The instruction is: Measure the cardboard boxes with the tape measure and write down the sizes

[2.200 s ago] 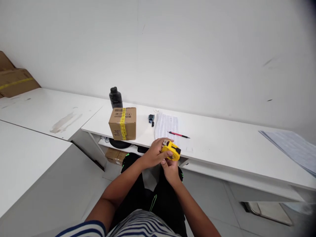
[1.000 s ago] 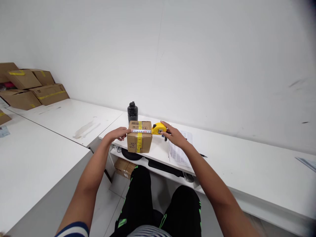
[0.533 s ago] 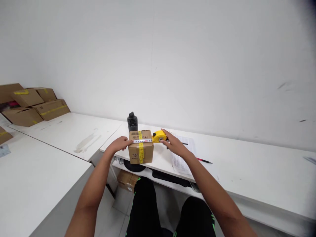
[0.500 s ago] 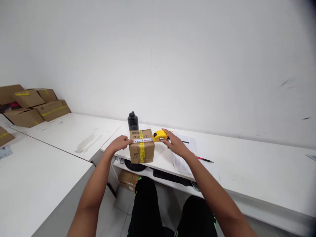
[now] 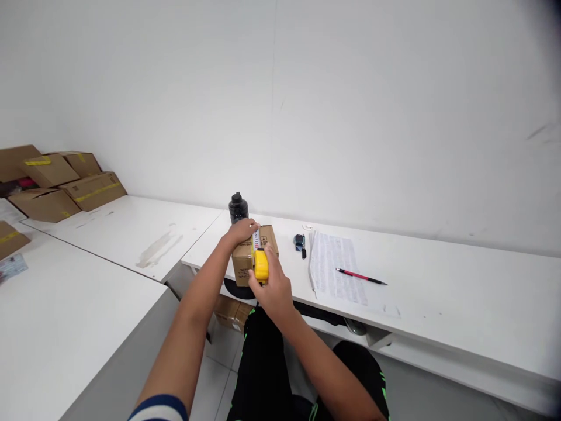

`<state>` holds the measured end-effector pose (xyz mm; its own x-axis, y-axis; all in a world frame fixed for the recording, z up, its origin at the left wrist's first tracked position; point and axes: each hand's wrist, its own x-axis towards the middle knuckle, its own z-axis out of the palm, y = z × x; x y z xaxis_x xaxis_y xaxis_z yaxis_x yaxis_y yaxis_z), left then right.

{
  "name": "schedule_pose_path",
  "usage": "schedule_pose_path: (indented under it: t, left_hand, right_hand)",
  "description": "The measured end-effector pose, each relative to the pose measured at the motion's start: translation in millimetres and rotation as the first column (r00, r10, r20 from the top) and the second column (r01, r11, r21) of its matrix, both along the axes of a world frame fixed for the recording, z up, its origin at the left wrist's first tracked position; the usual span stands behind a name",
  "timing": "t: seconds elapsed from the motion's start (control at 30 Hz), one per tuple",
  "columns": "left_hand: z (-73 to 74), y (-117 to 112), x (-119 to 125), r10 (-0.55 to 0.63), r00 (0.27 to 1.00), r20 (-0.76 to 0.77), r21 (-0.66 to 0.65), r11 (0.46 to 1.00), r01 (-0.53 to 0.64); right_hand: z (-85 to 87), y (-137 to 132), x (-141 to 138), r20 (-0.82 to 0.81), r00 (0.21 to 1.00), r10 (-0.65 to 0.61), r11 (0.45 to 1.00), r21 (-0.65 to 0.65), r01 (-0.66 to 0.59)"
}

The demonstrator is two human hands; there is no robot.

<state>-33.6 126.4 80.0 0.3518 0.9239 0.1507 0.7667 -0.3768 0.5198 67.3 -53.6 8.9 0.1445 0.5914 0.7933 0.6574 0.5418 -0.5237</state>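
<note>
Bright, even, diffuse light, no obvious source. White wall [image 5: 350,117] & desk [image 5: 438,292] looked flat w/o glare. Shadows were soft, deepest under desk edge. Top-right corner went dark (vignette); edges bowed by wide-angle lens. Right hand [image 5: 274,292] & yellow tape measure [image 5: 261,265] slightly soft, rest approx. sharp.

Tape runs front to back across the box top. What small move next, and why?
Probably seat the tape measure flush at the box's near top edge and read there: the left hand holds the blade at the far edge, the right hand holds it by the near one.
</note>
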Motion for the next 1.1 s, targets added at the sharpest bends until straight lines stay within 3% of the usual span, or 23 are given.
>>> schedule_pose_path:
  t: [0.1,0.2,0.47,0.67,0.8,0.87,0.97,1.03,1.1]
  left_hand:
    - [-9.7,0.6,-4.2,0.008,0.999,-0.047,-0.055,0.998,-0.010]
    - [-10.0,2.2,-6.1,0.006,0.998,0.055,-0.098,0.995,-0.001]
    - [-9.9,3.6,-5.4,0.014,0.988,0.155,-0.109,0.994,0.003]
    - [-4.2,17.3,-5.1,0.032,0.987,0.157,-0.162,0.987,-0.006]
    - [-4.5,18.8,-5.4,0.050,0.983,0.174,-0.217,0.976,-0.011]
    - [-6.0,12.4,-4.4,0.067,0.978,0.199,-0.172,0.985,-0.032]
    - [-6.4,-5.6,-5.4,0.109,0.958,0.266,-0.043,0.994,-0.101]
    - [-5.5,-21.7,-10.8,0.145,0.943,0.301,0.002,0.988,-0.153]
    - [-5.1,-39.9,-21.8,0.168,0.961,0.222,0.032,0.983,-0.179]
  right_hand:
    - [9.5,8.6,6.1,0.006,0.993,0.115,0.977,-0.180,-0.112]
    - [13.8,9.6,8.3,-0.004,0.982,0.190,0.940,-0.287,-0.184]
    - [12.1,8.9,8.2,0.001,0.981,0.194,0.953,-0.237,-0.188]
    - [11.7,6.7,8.4,-0.037,0.978,0.205,0.947,-0.244,-0.208]
    - [12.6,7.1,8.0,-0.093,0.973,0.212,0.936,-0.267,-0.230]
    - [10.8,8.0,6.9,-0.164,0.962,0.216,0.928,-0.272,-0.255]
    - [1.8,4.1,5.4,-0.375,0.899,0.225,0.915,-0.237,-0.328]
    - [-7.0,-4.6,6.7,-0.567,0.797,0.206,0.904,-0.202,-0.378]
    - [-14.7,-16.6,12.3,-0.735,0.661,0.152,0.909,-0.158,-0.385]
